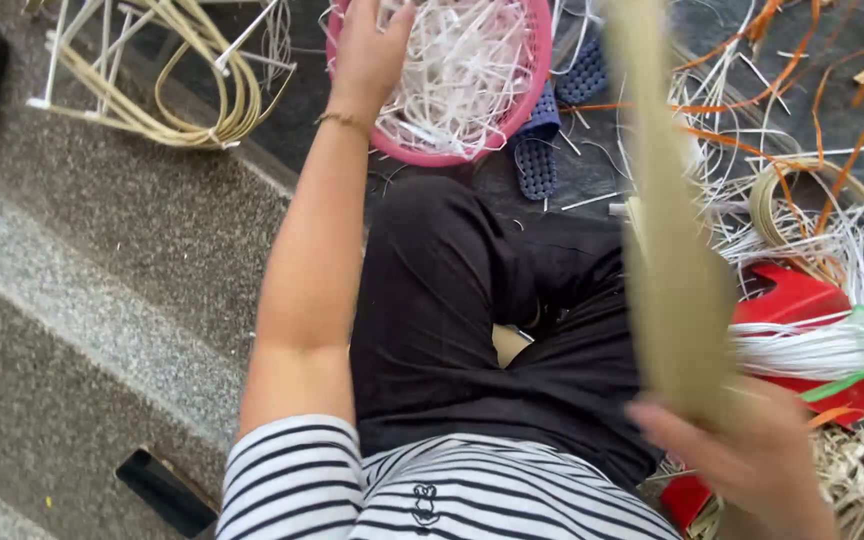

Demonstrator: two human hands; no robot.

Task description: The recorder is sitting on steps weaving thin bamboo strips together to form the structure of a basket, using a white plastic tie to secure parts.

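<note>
Far left, a coil of pale cane is seen on the floor. The left hand is laid, fingers spread, on white strips heaped in a pink basket at the far centre. Near right, a bundle of tan strips is clasped upright in the blurred right hand, its grip closed around the bundle's lower end, beside a red stool.

The person wears a short-sleeved top with narrow black and white horizontal stripes and a small dark outline motif near the hem. The trousers are plain black and loosely creased. A thin bracelet circles the wrist of the left hand. The right hand is blurred and bare.
</note>
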